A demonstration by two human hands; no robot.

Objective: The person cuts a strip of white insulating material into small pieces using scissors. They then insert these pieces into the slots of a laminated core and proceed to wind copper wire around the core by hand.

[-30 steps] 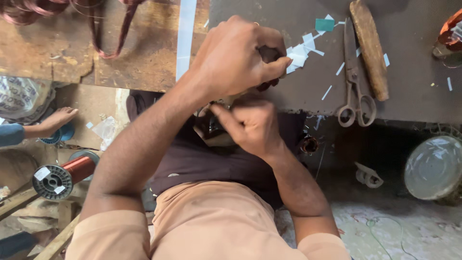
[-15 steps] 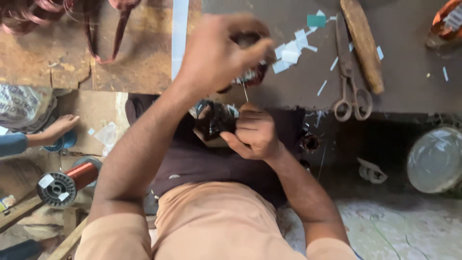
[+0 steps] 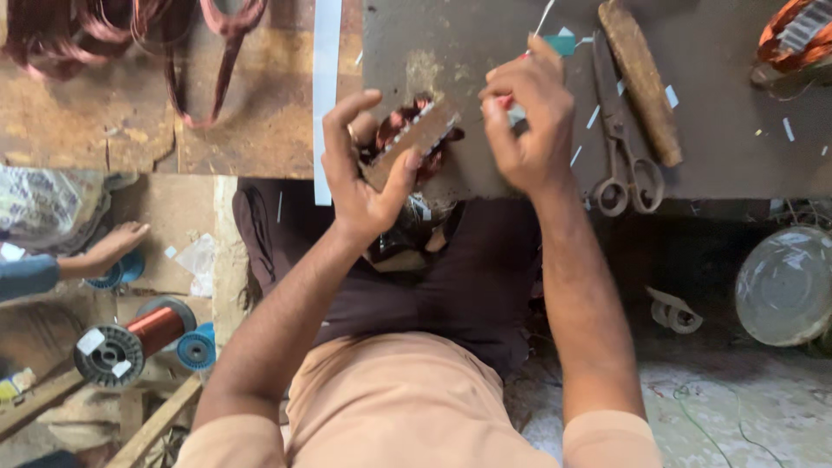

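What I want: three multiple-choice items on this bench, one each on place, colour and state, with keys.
1. The scissors lie: A on the floor; B on the dark bench, right of the right hand; C in a bowl.
2. Wire on the floor spool: A green; B white; C copper-red.
3. The left hand: A grips the wound motor core; B lies flat; C holds a hammer.
B, they rest on the benchtop; C, its winding shines coppery; A, fingers wrap the core.
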